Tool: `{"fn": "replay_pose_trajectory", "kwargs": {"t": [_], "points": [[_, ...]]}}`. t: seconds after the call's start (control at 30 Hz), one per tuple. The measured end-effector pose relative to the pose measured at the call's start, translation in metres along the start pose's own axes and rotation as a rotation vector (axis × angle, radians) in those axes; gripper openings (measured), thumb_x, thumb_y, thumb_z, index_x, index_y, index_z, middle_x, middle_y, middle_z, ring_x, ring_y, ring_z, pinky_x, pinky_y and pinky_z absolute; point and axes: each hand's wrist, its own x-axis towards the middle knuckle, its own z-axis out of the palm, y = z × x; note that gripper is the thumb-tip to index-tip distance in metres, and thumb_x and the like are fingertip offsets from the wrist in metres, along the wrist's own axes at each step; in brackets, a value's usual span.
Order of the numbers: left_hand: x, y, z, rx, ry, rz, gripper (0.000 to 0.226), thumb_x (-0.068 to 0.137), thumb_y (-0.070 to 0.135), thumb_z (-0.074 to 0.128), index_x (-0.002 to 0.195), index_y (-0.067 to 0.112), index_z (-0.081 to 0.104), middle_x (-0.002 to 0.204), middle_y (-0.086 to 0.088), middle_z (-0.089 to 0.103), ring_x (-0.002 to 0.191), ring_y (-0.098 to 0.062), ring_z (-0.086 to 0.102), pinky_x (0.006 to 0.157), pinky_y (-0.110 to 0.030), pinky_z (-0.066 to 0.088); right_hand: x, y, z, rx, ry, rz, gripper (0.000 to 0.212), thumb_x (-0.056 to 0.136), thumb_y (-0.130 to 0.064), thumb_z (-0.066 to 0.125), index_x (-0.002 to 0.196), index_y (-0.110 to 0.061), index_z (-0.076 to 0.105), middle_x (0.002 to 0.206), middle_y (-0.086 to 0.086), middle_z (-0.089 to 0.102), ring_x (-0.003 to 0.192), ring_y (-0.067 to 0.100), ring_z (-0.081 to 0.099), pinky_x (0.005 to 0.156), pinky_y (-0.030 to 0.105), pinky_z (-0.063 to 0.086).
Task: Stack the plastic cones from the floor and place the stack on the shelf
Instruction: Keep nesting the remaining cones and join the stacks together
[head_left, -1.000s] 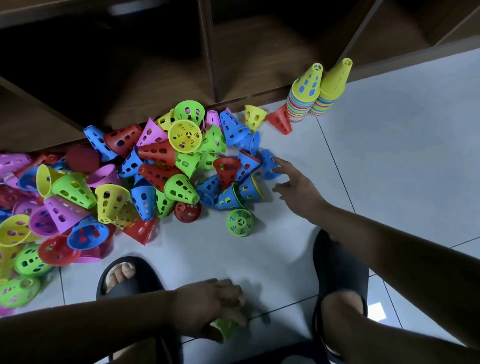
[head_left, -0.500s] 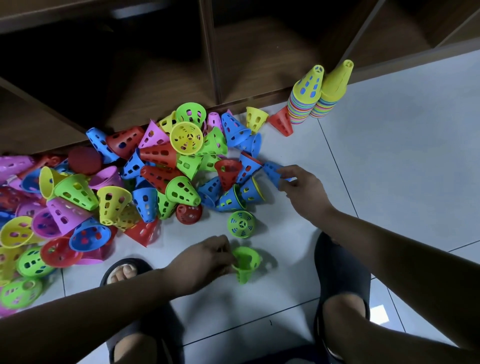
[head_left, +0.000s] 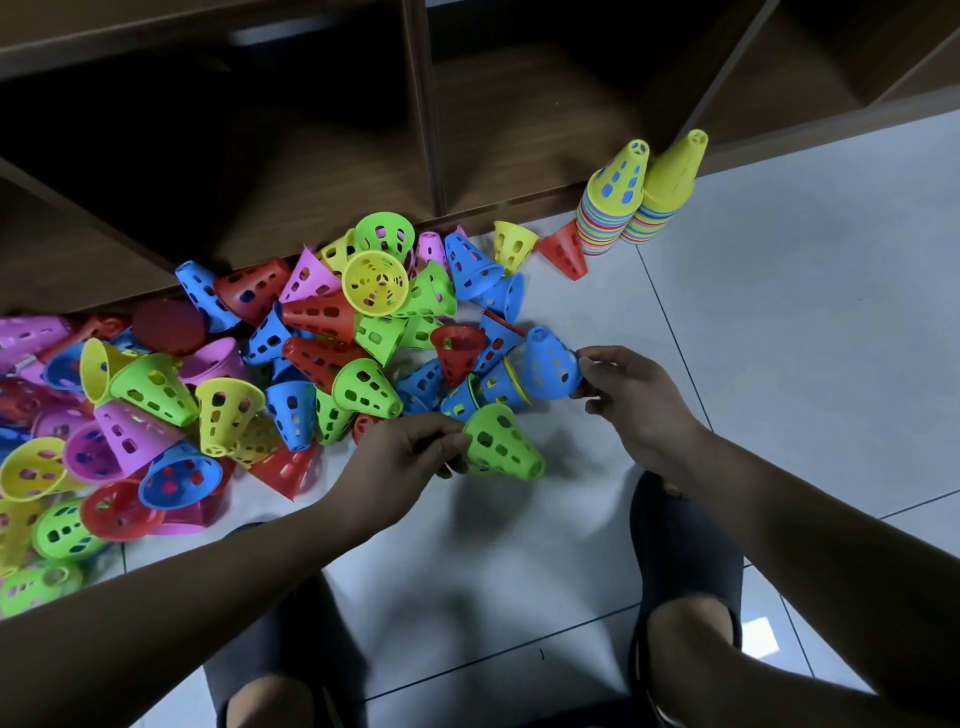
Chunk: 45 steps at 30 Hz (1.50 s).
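The hands were closed on cones beside the pile (head_left: 311, 358) on the floor (head_left: 779, 364), a green cone (head_left: 501, 444) pinched in the left hand (head_left: 400, 460), a blue cone (head_left: 549, 364) in the right hand (head_left: 641, 402), probably to be fitted together next.

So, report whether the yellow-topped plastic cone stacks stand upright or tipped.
Upright: holed-top stack and neighbouring stack rest on wide bases, tips up.
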Motion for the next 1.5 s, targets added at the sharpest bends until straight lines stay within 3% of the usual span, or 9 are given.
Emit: {"fn": "replay_pose_trajectory", "kwargs": {"t": [0.17, 0.3, 0.57, 0.73, 0.9, 1.03, 1.27, 1.37, 1.5], "points": [[0.004, -0.009, 0.006, 0.024, -0.038, -0.175, 0.019, 0.107, 0.018, 0.062, 0.096, 0.022, 0.077, 0.078, 0.003, 0.078, 0.069, -0.010, 0.073, 0.066, -0.016, 0.055, -0.015, 0.001, 0.008, 0.185, -0.217, 0.134, 0.014, 0.105, -0.007, 0.056, 0.110, -0.007, 0.069, 0.092, 0.009, 0.070, 0.074, 0.019, 0.060, 0.067, 0.031, 0.042], [0.006, -0.028, 0.009, 0.030, -0.056, -0.260, 0.019, 0.108, 0.020, 0.060, 0.098, 0.020, 0.076, 0.079, 0.001, 0.078, 0.071, -0.016, 0.074, 0.069, -0.030, 0.062, -0.022, 0.011, 0.017, 0.038, -0.337, 0.118, 0.018, 0.104, -0.009, 0.059, 0.120, -0.002, 0.067, 0.095, 0.011, 0.065, 0.072, 0.016, 0.054, 0.063, 0.027, 0.039], [0.008, -0.037, 0.009, -0.042, -0.062, -0.351, 0.013, 0.106, 0.011, 0.062, 0.099, 0.012, 0.073, 0.085, -0.006, 0.080, 0.078, -0.019, 0.079, 0.071, -0.028, 0.063, -0.026, 0.035, 0.033, -0.237, -0.285, 0.091, 0.013, 0.103, -0.005, 0.061, 0.109, -0.007, 0.072, 0.076, 0.009, 0.069, 0.066, 0.020, 0.054, 0.063, 0.032, 0.045], [0.009, -0.042, 0.010, -0.015, -0.055, -0.362, 0.004, 0.103, 0.012, 0.067, 0.103, 0.012, 0.071, 0.087, -0.008, 0.079, 0.077, -0.018, 0.078, 0.070, -0.031, 0.064, -0.028, 0.038, 0.036, -0.460, -0.281, 0.040, 0.007, 0.102, -0.011, 0.065, 0.103, -0.013, 0.072, 0.072, 0.001, 0.071, 0.062, 0.011, 0.063, 0.061, 0.024, 0.052], [0.018, -0.037, 0.004, 0.214, -0.004, -0.211, 0.006, 0.101, 0.020, 0.071, 0.106, 0.019, 0.070, 0.083, 0.008, 0.076, 0.068, -0.006, 0.073, 0.064, -0.021, 0.059, -0.025, 0.041, 0.037, -0.463, -0.212, 0.077, 0.012, 0.097, -0.003, 0.064, 0.103, -0.010, 0.071, 0.084, 0.009, 0.075, 0.071, 0.016, 0.075, 0.068, 0.030, 0.061], [0.028, -0.033, -0.002, 0.301, 0.047, -0.082, 0.015, 0.097, 0.025, 0.076, 0.110, 0.022, 0.068, 0.087, 0.014, 0.072, 0.069, -0.002, 0.069, 0.068, -0.026, 0.058, -0.019, 0.040, 0.036, -0.505, -0.176, 0.043, 0.011, 0.096, -0.015, 0.067, 0.100, -0.023, 0.073, 0.084, 0.006, 0.077, 0.082, 0.027, 0.075, 0.080, 0.044, 0.064], [0.046, -0.021, -0.004, 0.536, -0.021, 0.250, 0.027, 0.097, 0.014, 0.070, 0.121, 0.023, 0.063, 0.129, 0.010, 0.053, 0.087, -0.015, 0.065, 0.073, -0.035, 0.057, -0.017, 0.023, 0.042, -0.723, -0.130, -0.271, 0.029, 0.093, -0.010, 0.061, 0.105, -0.035, 0.068, 0.115, -0.014, 0.059, 0.085, 0.005, 0.065, 0.066, 0.014, 0.050], [0.054, -0.026, -0.006, 0.666, -0.110, 0.335, 0.036, 0.097, 0.012, 0.064, 0.131, 0.022, 0.060, 0.147, 0.010, 0.048, 0.106, -0.022, 0.068, 0.077, -0.043, 0.062, -0.014, 0.024, 0.044, -0.791, -0.164, -0.382, 0.033, 0.091, -0.004, 0.062, 0.108, -0.032, 0.070, 0.119, -0.016, 0.052, 0.086, 0.008, 0.064, 0.071, 0.014, 0.048], [0.063, -0.033, -0.005, 0.768, -0.173, 0.359, 0.037, 0.100, 0.015, 0.059, 0.136, 0.025, 0.055, 0.150, 0.011, 0.046, 0.103, -0.027, 0.071, 0.073, -0.046, 0.062, -0.008, 0.027, 0.042, -0.886, -0.125, -0.448, 0.032, 0.091, -0.004, 0.064, 0.111, -0.029, 0.068, 0.132, -0.016, 0.042, 0.086, 0.007, 0.064, 0.071, 0.022, 0.054]]}}
